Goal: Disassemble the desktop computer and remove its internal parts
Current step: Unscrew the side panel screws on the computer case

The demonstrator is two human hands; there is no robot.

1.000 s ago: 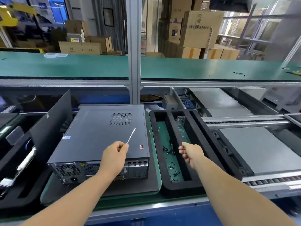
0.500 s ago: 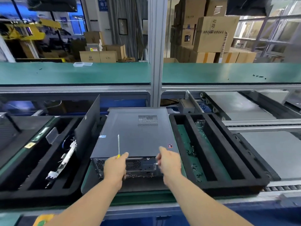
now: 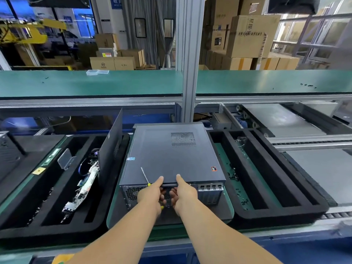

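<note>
A dark grey desktop computer (image 3: 171, 157) lies on its side on a green mat, its rear panel facing me. My left hand (image 3: 150, 195) holds a thin screwdriver (image 3: 144, 175) with a yellow handle, shaft pointing up over the lid, while its thumb rests on the lid's near edge. My right hand (image 3: 182, 193) grips the same rear edge of the side panel, thumb on top, fingers curled under against the rear panel. The two hands sit side by side, almost touching.
A black foam tray (image 3: 282, 210) on the right holds small screws and a plastic bag. Another black tray (image 3: 47, 225) on the left holds a circuit board (image 3: 83, 189), with a removed side panel (image 3: 110, 147) standing upright. A metal post (image 3: 187, 60) rises behind the computer.
My right hand moved from over the right tray to the computer's rear edge. My left hand dropped to the same edge with the screwdriver. My view shifted right, centring the computer.
</note>
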